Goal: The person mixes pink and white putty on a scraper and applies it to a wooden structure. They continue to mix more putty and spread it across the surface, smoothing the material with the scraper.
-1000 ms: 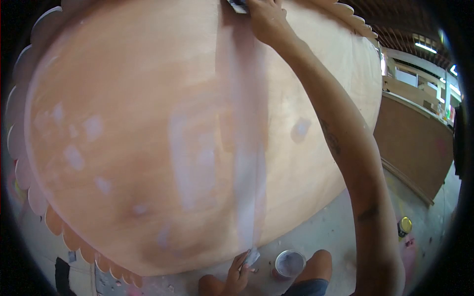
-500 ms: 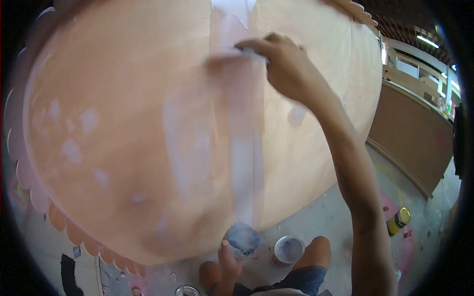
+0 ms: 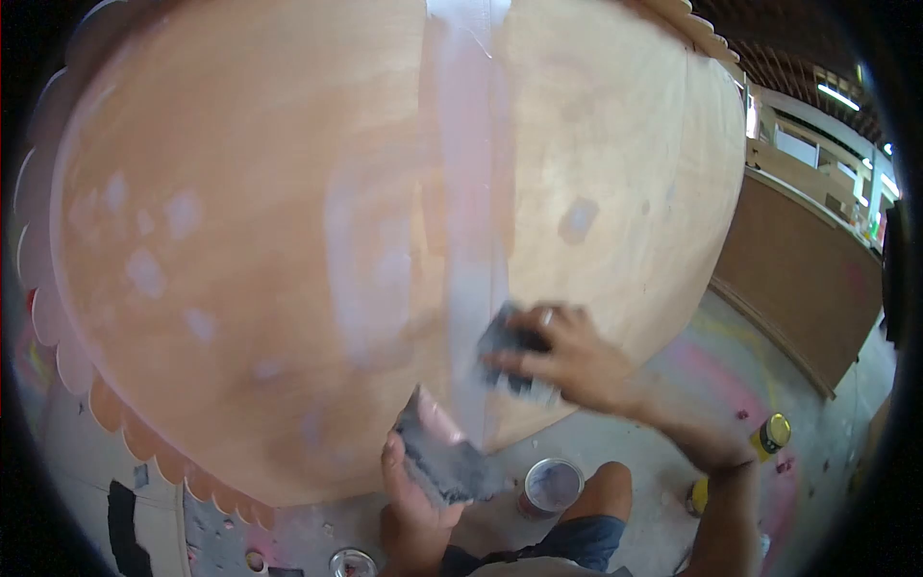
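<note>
A big curved wooden panel (image 3: pixel 260 260) fills the view, with a pale filler strip (image 3: pixel 469 192) running down its middle and pale patches around it. My left hand (image 3: pixel 418 490) holds a dark, flat board (image 3: pixel 444 457) from below, with pinkish paste near its upper edge. My right hand (image 3: pixel 577 361) grips a dark, paste-smeared scraper (image 3: pixel 514 354) beside the lower part of the strip; whether it touches the panel is unclear. Below the panel stands an open can of pale paste (image 3: pixel 554 486), right of my left hand.
A yellow-and-black can (image 3: pixel 772 435) stands on the floor at the right, and another yellow can (image 3: pixel 698 497) is partly behind my right forearm. A round lid (image 3: pixel 353 564) lies at the bottom. A brown wooden counter (image 3: pixel 798 274) is at the right.
My right hand has come down from the upper strip to its lower part. My left hand has risen with the board, which now shows larger and tilted.
</note>
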Motion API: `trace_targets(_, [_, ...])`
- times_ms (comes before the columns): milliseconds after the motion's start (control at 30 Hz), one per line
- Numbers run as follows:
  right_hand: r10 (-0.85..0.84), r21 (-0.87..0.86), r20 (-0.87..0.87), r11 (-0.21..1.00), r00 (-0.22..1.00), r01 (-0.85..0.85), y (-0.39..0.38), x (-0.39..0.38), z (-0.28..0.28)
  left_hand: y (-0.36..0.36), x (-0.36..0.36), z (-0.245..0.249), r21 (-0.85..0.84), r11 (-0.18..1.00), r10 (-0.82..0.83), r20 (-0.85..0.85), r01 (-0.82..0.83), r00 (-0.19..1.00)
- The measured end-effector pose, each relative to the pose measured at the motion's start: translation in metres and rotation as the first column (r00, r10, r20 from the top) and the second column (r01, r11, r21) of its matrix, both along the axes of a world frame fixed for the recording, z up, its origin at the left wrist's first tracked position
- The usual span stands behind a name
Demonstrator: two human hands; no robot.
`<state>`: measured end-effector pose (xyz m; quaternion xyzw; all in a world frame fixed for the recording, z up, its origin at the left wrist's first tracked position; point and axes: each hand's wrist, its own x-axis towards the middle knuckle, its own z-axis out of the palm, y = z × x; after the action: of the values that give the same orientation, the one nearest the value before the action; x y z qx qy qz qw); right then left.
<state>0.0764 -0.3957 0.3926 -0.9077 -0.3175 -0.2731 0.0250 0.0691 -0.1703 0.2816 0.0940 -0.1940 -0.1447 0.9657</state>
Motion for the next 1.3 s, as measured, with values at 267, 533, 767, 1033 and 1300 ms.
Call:
trace_targets(267, [-0.252,0.216,0.647,0.966,0.720,0.144,0.002,0.087,0.267,-0.018,-0.004,-0.024,0.345,0.930,0.184,-0.137,-0.127,0.973])
trace_targets(533, [-0.521,0.453,0.552,0.843,0.651,0.290,0.035,0.123,0.313,-0.017,0.012,-0.068,0.379,0.916,0.191,-0.119,-0.134,0.974])
trace_targets(767, [-0.402,0.376,0.691,0.910,0.601,0.176,0.037,0.143,0.272,-0.017,0.022,-0.086,0.459,0.883,0.211,-0.206,-0.096,0.956])
trace_targets(1033, [-0.367,0.321,0.736,0.929,0.569,0.184,0.035,0.147,0.202,-0.009,0.018,-0.104,0.504,0.858,0.212,-0.169,-0.101,0.962])
trace_targets(1300, [-0.303,0.213,0.556,0.952,0.774,0.220,0.013,0.094,0.120,-0.013,-0.011,-0.047,0.628,0.773,0.256,-0.172,-0.095,0.951])
